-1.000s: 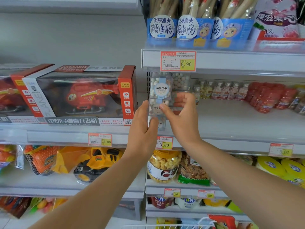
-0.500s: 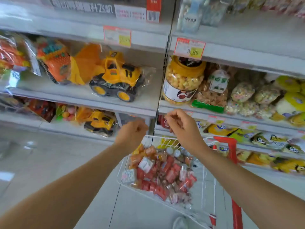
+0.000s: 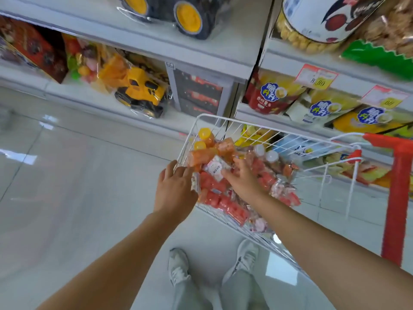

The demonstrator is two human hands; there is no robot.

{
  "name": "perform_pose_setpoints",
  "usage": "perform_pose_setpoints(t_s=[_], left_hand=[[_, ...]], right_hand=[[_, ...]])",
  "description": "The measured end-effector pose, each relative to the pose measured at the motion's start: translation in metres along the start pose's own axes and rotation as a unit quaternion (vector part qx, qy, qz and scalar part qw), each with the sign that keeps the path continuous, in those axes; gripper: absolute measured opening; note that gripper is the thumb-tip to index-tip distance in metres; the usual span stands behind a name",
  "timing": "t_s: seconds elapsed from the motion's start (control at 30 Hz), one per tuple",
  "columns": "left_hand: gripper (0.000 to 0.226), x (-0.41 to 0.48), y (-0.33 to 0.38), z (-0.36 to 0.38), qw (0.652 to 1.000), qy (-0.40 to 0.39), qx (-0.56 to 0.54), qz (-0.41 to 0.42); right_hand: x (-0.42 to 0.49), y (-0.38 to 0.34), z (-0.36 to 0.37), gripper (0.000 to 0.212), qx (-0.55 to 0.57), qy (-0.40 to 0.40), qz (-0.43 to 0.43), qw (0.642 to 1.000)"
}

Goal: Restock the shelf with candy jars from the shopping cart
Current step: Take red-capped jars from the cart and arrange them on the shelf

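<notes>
Shop shelf tag "8.80"; both hands over cart jars, grip of either unclear.

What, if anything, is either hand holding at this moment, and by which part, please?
Nothing is clearly held yet. The right hand rests its fingers on the white-labelled candy jar in the shopping cart; the left hand is at the cart's near edge, fingers spread.

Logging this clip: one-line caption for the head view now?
Both hands, left hand and right hand, reach into the white wire cart of candy jars beside stocked shelves.
</notes>
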State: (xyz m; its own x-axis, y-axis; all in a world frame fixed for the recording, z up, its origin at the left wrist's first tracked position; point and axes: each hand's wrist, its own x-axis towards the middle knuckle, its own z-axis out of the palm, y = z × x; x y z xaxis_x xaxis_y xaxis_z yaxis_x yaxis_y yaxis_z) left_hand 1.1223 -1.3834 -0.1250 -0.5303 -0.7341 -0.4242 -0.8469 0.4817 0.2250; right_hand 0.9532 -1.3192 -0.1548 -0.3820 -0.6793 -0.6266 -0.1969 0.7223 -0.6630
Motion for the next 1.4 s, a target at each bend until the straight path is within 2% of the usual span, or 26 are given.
perform_pose_setpoints(t_s=[0.13, 0.23, 0.33, 0.47, 0.63, 0.73, 0.8, 0.83, 0.9, 0.93, 1.0, 1.07, 1.13, 1.27, 1.4], left_hand=[[0.072, 0.005, -0.006, 0.014, 1.0, -0.009, 0.006, -0.016], [0.078, 0.008, -0.011, 0.017, 0.999, -0.015, -0.012, -0.034], [0.084, 0.009, -0.015, 0.018, 0.999, -0.026, -0.005, -0.028], [0.075, 0.012, -0.015, 0.02, 0.999, -0.014, 0.01, -0.033], [0.076, 0.012, -0.012, 0.018, 1.0, -0.008, 0.012, -0.015], [0.066, 0.008, 0.0, 0.005, 0.995, 0.07, -0.074, 0.018], [0.053, 0.012, 0.016, -0.013, 0.967, 0.1, -0.234, 0.019], [0.049, 0.015, 0.025, -0.025, 0.932, 0.066, -0.355, 0.0], [0.048, 0.018, 0.045, -0.054, 0.821, -0.046, -0.567, -0.051], [0.052, 0.02, 0.054, -0.067, 0.787, -0.084, -0.607, -0.07], [0.044, 0.021, 0.07, -0.092, 0.776, -0.11, -0.619, -0.054], [0.028, 0.018, 0.088, -0.12, 0.774, -0.082, -0.628, -0.022], [0.021, 0.014, 0.108, -0.148, 0.767, -0.043, -0.64, 0.007], [0.037, 0.003, 0.155, -0.208, 0.744, -0.008, -0.667, 0.051], [0.026, -0.016, 0.204, -0.263, 0.773, 0.047, -0.61, 0.171]], right_hand=[[0.02, 0.005, 0.018, 0.071, -0.008, 0.02, 0.03, 0.999], [0.026, 0.014, 0.025, 0.066, -0.031, 0.042, 0.033, 0.998], [0.026, 0.016, 0.023, 0.063, 0.005, 0.054, 0.017, 0.998], [0.019, 0.016, 0.017, 0.055, 0.086, 0.055, 0.027, 0.994], [0.007, 0.015, 0.002, 0.057, 0.182, 0.067, 0.036, 0.98], [-0.002, 0.008, -0.012, 0.056, 0.205, 0.065, 0.009, 0.976], [-0.009, -0.003, -0.023, 0.054, 0.23, 0.056, -0.017, 0.971], [-0.013, -0.011, -0.029, 0.054, 0.236, 0.051, -0.034, 0.97], [-0.023, -0.029, -0.045, 0.055, 0.249, 0.043, -0.072, 0.965], [-0.029, -0.04, -0.055, 0.055, 0.253, 0.04, -0.092, 0.962], [-0.045, -0.062, -0.076, 0.053, 0.259, 0.042, -0.128, 0.956], [-0.062, -0.083, -0.102, 0.051, 0.258, 0.058, -0.168, 0.95], [-0.081, -0.104, -0.128, 0.054, 0.252, 0.084, -0.203, 0.943], [-0.119, -0.142, -0.183, 0.055, 0.257, 0.126, -0.245, 0.926], [-0.162, -0.172, -0.24, 0.059, 0.249, 0.183, -0.313, 0.898]])
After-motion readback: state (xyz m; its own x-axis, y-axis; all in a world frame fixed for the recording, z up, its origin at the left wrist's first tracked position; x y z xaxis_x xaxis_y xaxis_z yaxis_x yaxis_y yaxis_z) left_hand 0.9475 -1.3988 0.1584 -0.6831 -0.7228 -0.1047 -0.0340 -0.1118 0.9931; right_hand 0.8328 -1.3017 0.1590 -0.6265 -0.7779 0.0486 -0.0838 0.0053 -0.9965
